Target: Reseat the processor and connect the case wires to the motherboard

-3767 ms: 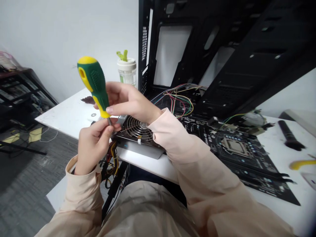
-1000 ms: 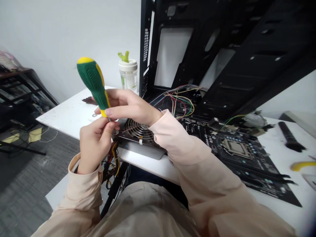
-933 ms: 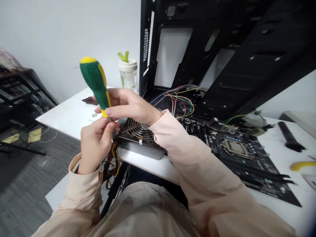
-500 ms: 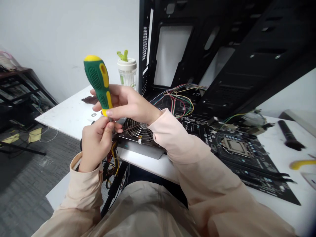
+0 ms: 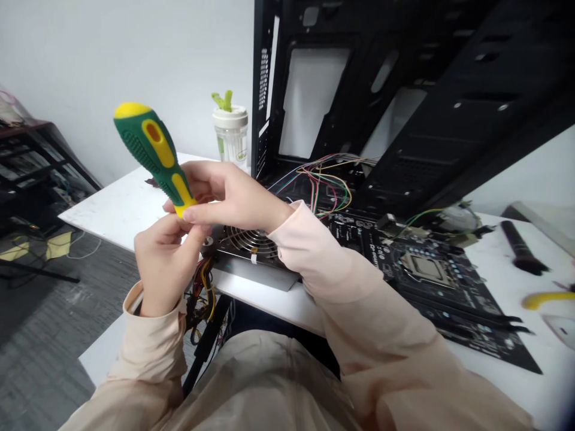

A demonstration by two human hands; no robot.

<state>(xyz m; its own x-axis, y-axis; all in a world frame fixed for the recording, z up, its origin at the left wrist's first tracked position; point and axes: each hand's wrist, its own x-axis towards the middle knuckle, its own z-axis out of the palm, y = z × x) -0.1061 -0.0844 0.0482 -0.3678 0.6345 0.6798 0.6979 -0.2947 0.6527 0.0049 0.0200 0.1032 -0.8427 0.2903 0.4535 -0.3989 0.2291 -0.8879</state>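
A screwdriver (image 5: 155, 157) with a green and yellow handle leans up and to the left, its shaft end hidden among my fingers. My right hand (image 5: 231, 200) is closed around the lower part of the handle, thumb along the yellow collar. Just below, my left hand (image 5: 162, 263) pinches at the shaft end; whether a small part is also in that pinch I cannot tell. Beside and partly under my hands lies a power supply (image 5: 251, 245) with a round wire fan grille, at the table's front edge. Its bundled cables (image 5: 204, 293) hang over that edge.
A black computer case (image 5: 359, 66) stands at the back, thin coloured wires (image 5: 330, 179) trailing from it. A motherboard (image 5: 476, 323) lies to the right, near a black brush (image 5: 521, 248) and a yellow-handled tool (image 5: 545, 297). Behind my hands stands a lidded cup (image 5: 231, 134).
The screwdriver's handle has tilted further left. My left hand has shifted slightly left, and the shaft seen between my fingers before is now hidden.
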